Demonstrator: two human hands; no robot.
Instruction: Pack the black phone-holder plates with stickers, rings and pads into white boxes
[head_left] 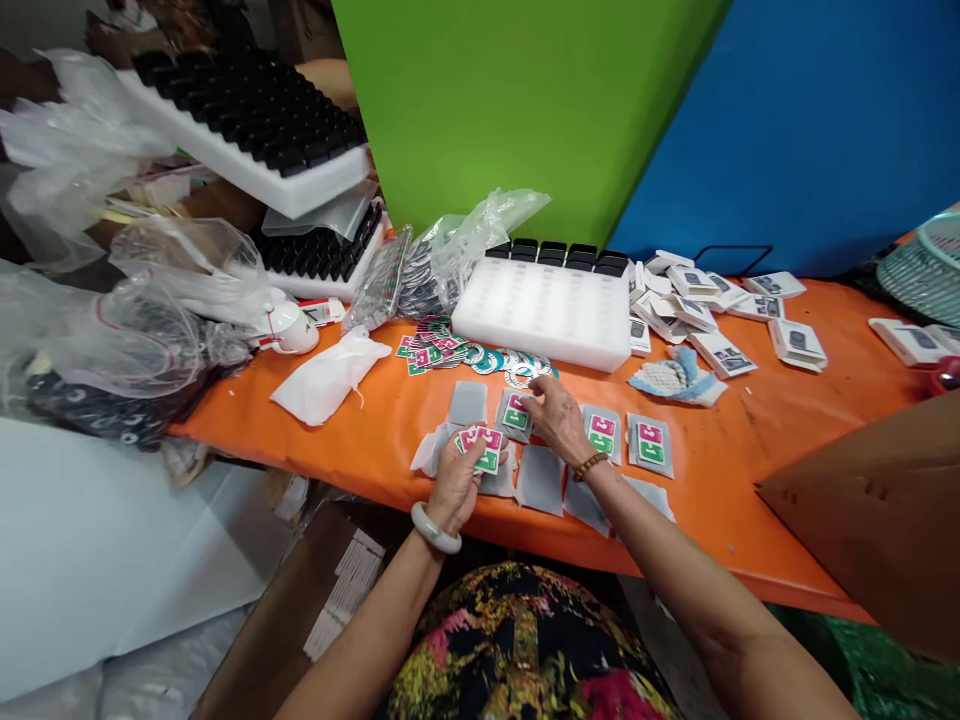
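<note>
My left hand (455, 480), with a pale bangle at the wrist, grips a fanned stack of small pink-and-green printed packets (487, 455) marked 1 and 2. My right hand (559, 420), wearing a beaded bracelet, is over the back row of grey squares; its thumb and forefinger look slightly apart at the edge of a packet (516, 412) lying on one. Two more squares to the right carry packets, a nearer one (601, 434) and a farther one (650, 443). Bare grey squares include one at back left (468, 402) and one in front (540, 478). My left hand partly covers some squares.
Behind lie loose packets (433, 350), white-and-blue rings (517, 368) and a white foam tray (540, 310) with black pieces. Small white boxes (724, 352) are piled at right beside a cardboard box (862, 500). A white pouch (330, 378) and plastic bags (150, 340) occupy the left.
</note>
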